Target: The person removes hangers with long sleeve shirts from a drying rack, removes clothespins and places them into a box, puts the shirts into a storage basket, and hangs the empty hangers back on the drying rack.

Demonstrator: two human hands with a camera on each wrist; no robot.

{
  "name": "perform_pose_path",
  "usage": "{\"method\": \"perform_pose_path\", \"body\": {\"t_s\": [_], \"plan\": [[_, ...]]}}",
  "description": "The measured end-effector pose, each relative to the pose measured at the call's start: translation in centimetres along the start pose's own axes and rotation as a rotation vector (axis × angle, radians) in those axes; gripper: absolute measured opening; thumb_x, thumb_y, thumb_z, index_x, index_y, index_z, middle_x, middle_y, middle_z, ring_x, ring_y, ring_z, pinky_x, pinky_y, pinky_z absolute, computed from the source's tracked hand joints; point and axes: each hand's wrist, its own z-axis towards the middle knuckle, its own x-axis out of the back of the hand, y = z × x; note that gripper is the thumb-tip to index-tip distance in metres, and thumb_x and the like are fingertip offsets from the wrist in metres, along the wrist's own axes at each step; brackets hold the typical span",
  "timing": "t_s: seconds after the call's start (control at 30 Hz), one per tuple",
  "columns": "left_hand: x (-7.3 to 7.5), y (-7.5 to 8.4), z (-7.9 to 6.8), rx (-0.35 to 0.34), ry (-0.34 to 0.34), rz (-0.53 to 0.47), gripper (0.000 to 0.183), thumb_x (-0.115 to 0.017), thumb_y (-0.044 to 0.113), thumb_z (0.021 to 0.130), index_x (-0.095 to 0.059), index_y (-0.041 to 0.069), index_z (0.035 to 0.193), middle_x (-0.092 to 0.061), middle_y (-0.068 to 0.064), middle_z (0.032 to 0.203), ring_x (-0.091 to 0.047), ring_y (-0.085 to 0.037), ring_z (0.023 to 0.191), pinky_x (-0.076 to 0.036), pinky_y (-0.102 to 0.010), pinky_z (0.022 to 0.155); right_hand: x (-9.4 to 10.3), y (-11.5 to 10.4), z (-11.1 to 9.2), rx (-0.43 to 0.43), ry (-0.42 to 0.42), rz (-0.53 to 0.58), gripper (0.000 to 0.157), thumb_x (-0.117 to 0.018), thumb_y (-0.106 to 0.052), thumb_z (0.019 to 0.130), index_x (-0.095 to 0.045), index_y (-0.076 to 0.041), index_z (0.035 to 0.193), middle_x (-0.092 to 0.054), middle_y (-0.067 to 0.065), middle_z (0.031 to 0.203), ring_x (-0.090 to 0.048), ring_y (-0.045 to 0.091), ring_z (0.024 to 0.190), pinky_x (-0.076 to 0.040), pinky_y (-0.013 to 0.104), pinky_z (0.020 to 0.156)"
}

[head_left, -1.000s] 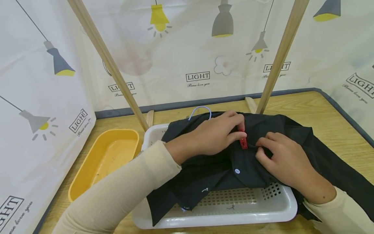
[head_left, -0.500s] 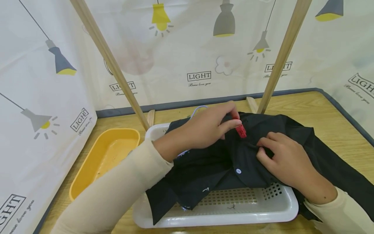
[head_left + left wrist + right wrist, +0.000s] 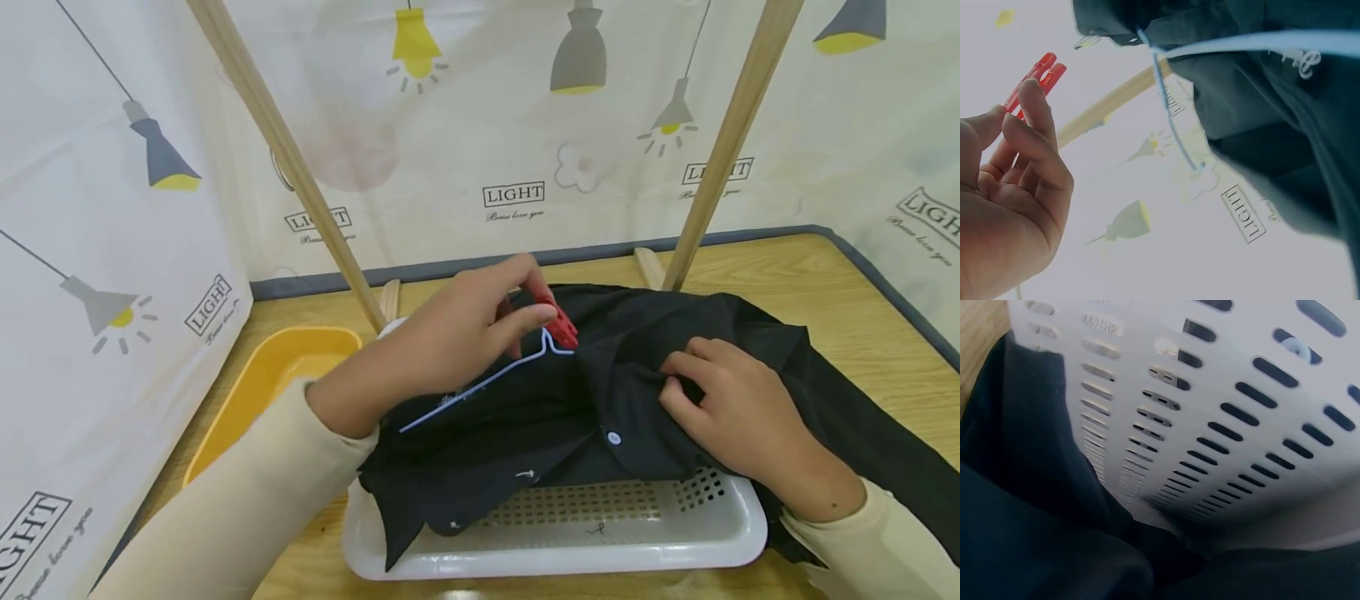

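Note:
My left hand (image 3: 457, 333) pinches a red clothespin (image 3: 566, 327) between thumb and finger, above the pale blue hanger's (image 3: 480, 385) neck. In the left wrist view, the clothespin (image 3: 1034, 76) sticks up from the fingertips, apart from the hanger and cloth. The hanger lies in the collar area of a black button-up shirt (image 3: 652, 325), its right side covered by cloth. My right hand (image 3: 738, 408) grips a fold of the shirt front near a white button (image 3: 614, 438). In the right wrist view that hand is hidden; dark cloth (image 3: 1041, 531) lies against the basket.
A white perforated basket (image 3: 555, 567) stands under the shirt. To its left is a yellow tray (image 3: 247, 392), partly behind my left arm. Two wooden poles (image 3: 300, 183) rise behind the basket. A printed cloth backdrop (image 3: 450, 125) encloses the wooden table (image 3: 832, 283).
My left hand has moved left with the clothespin, away from the shirt front near the right hand. More of the hanger shows now. The right hand has stayed in place.

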Motion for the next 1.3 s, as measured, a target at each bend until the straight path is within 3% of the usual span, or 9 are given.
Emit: {"method": "perform_pose_path", "body": {"t_s": [0.33, 0.67, 0.97, 1.3], "plan": [[1.9, 1.1, -1.6, -0.031, 0.103, -0.123, 0.017, -0.051, 0.034, 0.091, -0.048, 0.023, 0.105, -0.060, 0.011, 0.092, -0.061, -0.006, 0.063, -0.048, -0.029, 0.059, 0.0, 0.2, -0.1, -0.002, 0.002, 0.001, 0.009, -0.058, -0.016, 0.078, -0.066, -0.015, 0.074, -0.051, -0.005, 0.069, -0.045, 0.011, 0.064, -0.038, 0.029, 0.056], [2.4, 2.3, -1.6, -0.062, 0.157, -0.109, 0.023, -0.052, 0.034, 0.091, -0.045, 0.019, 0.107, -0.058, 0.011, 0.097, -0.060, -0.005, 0.065, -0.044, -0.029, 0.053, 0.0, 0.1, 0.0, 0.001, 0.001, -0.003, 0.009, -0.058, -0.016, 0.077, -0.067, -0.015, 0.075, -0.050, -0.005, 0.069, -0.045, 0.011, 0.064, -0.038, 0.030, 0.056], [3.6, 1.1, -3.4, 0.050, 0.193, -0.090, 0.025, -0.050, 0.037, 0.092, -0.045, 0.021, 0.111, -0.056, 0.011, 0.101, -0.061, -0.009, 0.069, -0.049, -0.030, 0.068, 0.0, 0.1, 0.1, 0.003, 0.000, 0.000, 0.010, -0.057, -0.016, 0.078, -0.067, -0.015, 0.075, -0.051, -0.005, 0.070, -0.046, 0.011, 0.065, -0.039, 0.030, 0.057], [3.1, -2.0, -6.0, 0.185, 0.178, -0.058, 0.030, -0.050, 0.046, 0.090, -0.051, 0.023, 0.110, -0.058, 0.009, 0.098, -0.060, -0.012, 0.067, -0.049, -0.032, 0.058, -0.1, 0.1, 0.0, -0.002, -0.008, 0.002, 0.009, -0.058, -0.017, 0.078, -0.067, -0.016, 0.075, -0.050, -0.005, 0.069, -0.045, 0.011, 0.065, -0.039, 0.030, 0.057]]}}
